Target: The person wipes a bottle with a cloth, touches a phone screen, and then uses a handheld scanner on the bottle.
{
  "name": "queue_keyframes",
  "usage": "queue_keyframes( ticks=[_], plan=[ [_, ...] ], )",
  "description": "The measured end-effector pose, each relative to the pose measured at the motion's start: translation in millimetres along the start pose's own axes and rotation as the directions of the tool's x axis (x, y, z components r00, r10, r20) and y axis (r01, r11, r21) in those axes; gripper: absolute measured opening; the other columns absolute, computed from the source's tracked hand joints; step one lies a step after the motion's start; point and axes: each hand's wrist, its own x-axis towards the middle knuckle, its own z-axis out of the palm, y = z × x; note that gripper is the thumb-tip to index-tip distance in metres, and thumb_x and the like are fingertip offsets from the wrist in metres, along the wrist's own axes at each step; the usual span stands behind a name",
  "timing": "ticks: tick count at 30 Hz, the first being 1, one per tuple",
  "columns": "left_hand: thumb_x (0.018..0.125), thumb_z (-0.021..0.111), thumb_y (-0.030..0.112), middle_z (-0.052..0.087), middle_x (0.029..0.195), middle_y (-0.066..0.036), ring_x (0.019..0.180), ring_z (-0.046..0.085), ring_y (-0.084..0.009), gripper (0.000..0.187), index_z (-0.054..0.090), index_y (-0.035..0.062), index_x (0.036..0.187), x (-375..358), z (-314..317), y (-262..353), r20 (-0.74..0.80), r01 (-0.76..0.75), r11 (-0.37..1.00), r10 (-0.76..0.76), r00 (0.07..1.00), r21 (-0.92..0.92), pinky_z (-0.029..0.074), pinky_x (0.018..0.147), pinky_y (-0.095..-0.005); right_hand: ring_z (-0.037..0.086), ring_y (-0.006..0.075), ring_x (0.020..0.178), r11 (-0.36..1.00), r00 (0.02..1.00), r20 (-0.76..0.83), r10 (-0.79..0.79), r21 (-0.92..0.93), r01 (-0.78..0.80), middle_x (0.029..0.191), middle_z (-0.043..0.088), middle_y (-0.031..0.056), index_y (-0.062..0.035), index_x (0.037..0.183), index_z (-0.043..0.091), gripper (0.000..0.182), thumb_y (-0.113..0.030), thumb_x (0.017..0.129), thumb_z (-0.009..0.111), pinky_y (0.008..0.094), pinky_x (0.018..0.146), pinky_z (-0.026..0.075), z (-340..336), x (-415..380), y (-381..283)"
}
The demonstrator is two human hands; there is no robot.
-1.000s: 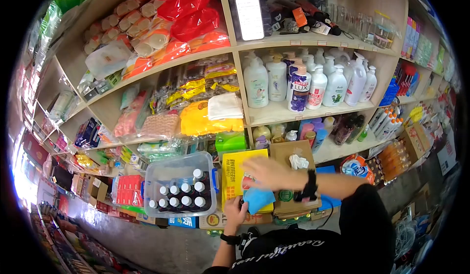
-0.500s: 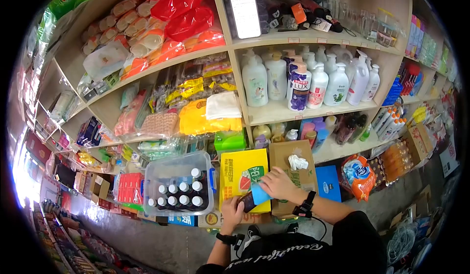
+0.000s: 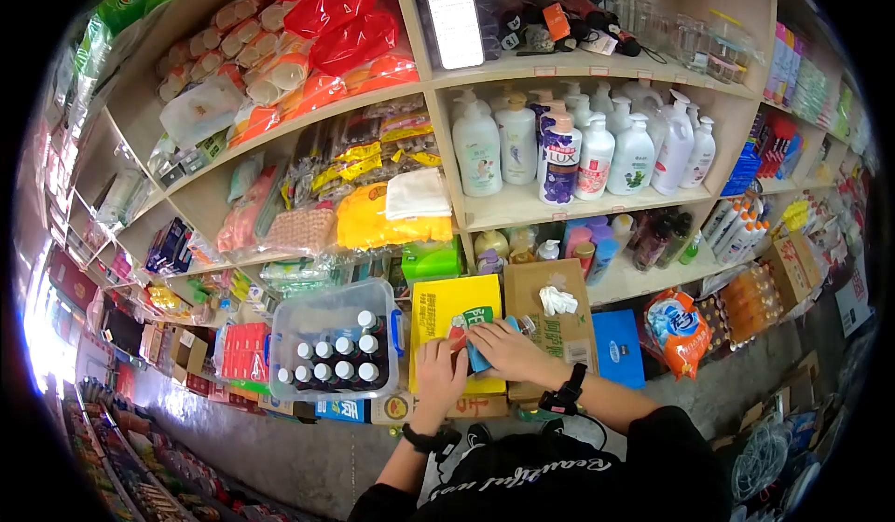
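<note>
Over a yellow carton (image 3: 429,303), my left hand (image 3: 441,373) curls around a dark bottle that is now almost hidden by my fingers. Close beside it, my right hand (image 3: 508,352) presses a light blue cloth (image 3: 478,360) around the bottle. To the left stands a clear plastic bin (image 3: 326,309) with blue handles. Inside it, several dark bottles with white caps (image 3: 344,346) stand upright in rows.
A brown carton (image 3: 569,284) with a crumpled white tissue (image 3: 557,300) adjoins the yellow one. Further right are a blue box (image 3: 620,347) and an orange detergent bag (image 3: 676,331). Shelves behind hold pump bottles (image 3: 559,158), packaged goods and an upright phone (image 3: 455,26).
The bottle has turned and is now mostly covered by my hands. My left hand has moved up slightly, and my right hand has come down closer to it with the cloth.
</note>
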Motion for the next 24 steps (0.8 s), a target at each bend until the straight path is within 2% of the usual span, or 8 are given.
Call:
queue_keyframes(
  ticks=[4,7,9,14,17,18,21,24],
  plan=[
    [0.1,0.064,0.029,0.069,0.093,-0.021,0.088,0.065,-0.0414,0.03,0.068,0.0001,0.095,-11.0,37.8,-17.2,0.159,0.14,0.99,-0.136,0.978,-0.017,0.051,0.08,-0.0506,0.059,0.0324,0.132,0.99,0.992,0.032,-0.119,-0.073,0.121,0.14,0.064,0.0194,0.0053,0.137,0.059,0.057,-0.025,0.091,0.071,0.0458,0.114,0.044,-8.6,-3.9,12.0],
    [0.099,0.067,0.03,0.069,0.091,-0.022,0.087,0.067,-0.0417,0.03,0.068,0.0005,0.092,-10.0,43.5,-19.2,0.133,0.156,0.988,-0.154,0.979,0.0,0.053,0.078,-0.0502,0.063,0.0312,0.128,0.979,1.0,0.008,-0.007,0.204,0.005,0.138,0.066,0.0169,0.0012,0.137,0.061,0.047,-0.016,0.094,0.066,0.0441,0.109,0.05,-6.8,-21.4,35.0],
    [0.097,0.068,0.028,0.07,0.091,-0.022,0.089,0.068,-0.0423,0.027,0.069,0.0009,0.097,-7.5,37.6,-13.7,0.157,0.164,0.986,-0.162,0.974,-0.002,0.054,0.079,-0.0508,0.066,0.0343,0.125,0.841,0.937,-0.044,0.348,0.457,-0.291,0.135,0.069,0.0189,-0.0013,0.136,0.063,0.038,-0.01,0.1,0.06,0.0435,0.105,0.053,-45.7,-28.8,22.5],
    [0.094,0.071,0.033,0.069,0.089,-0.02,0.085,0.069,-0.0398,0.032,0.067,0.0011,0.09,-8.1,43.9,-15.1,0.142,0.185,0.983,-0.186,0.972,0.021,0.055,0.076,-0.0491,0.064,0.0404,0.127,0.669,0.447,-0.5,0.742,0.595,-0.446,0.137,0.066,0.0235,-0.0021,0.136,0.063,0.036,-0.017,0.103,0.064,0.0446,0.106,0.052,-60.8,-31.4,14.5],
    [0.094,0.071,0.032,0.069,0.088,-0.02,0.085,0.069,-0.0397,0.031,0.067,0.0013,0.089,-7.4,42.3,-15.3,0.16,0.183,0.982,-0.189,0.969,0.052,0.056,0.075,-0.0491,0.07,0.0397,0.118,0.776,0.664,-0.412,0.624,0.422,-0.469,0.14,0.065,0.0241,-0.0028,0.141,0.061,0.041,-0.017,0.102,0.066,0.0411,0.1,0.055,-16.9,-37.6,13.2],
    [0.093,0.072,0.032,0.069,0.088,-0.02,0.084,0.069,-0.0397,0.031,0.067,0.0014,0.089,-7.8,42.2,-16.3,0.163,0.18,0.982,-0.186,0.969,0.052,0.056,0.075,-0.0491,0.069,0.0399,0.119,0.732,0.762,-0.171,0.624,0.469,-0.495,0.143,0.062,0.0265,0.0014,0.139,0.061,0.045,-0.02,0.101,0.069,0.0412,0.103,0.054,-7.1,-41.9,12.6],
    [0.093,0.072,0.032,0.069,0.087,-0.02,0.084,0.069,-0.0394,0.031,0.067,0.0018,0.09,-8.8,43.3,-17.5,0.139,0.165,0.985,-0.171,0.975,0.051,0.056,0.075,-0.0488,0.062,0.0404,0.131,0.784,0.784,-0.289,0.55,0.503,-0.365,0.139,0.063,0.0286,0.0053,0.127,0.065,0.043,-0.028,0.101,0.07,0.0433,0.108,0.05,8.2,-47.8,17.7],
    [0.092,0.073,0.032,0.069,0.087,-0.019,0.084,0.069,-0.0391,0.03,0.067,0.0024,0.09,-10.6,39.4,-12.5,0.129,0.162,0.985,-0.168,0.977,0.059,0.055,0.074,-0.0488,0.068,0.0339,0.116,0.257,0.557,0.203,0.805,0.727,-0.637,0.128,0.068,0.0266,0.0043,0.123,0.067,0.056,-0.048,0.11,0.05,0.0394,0.095,0.053,-27.3,-38.9,20.7]
  ],
)
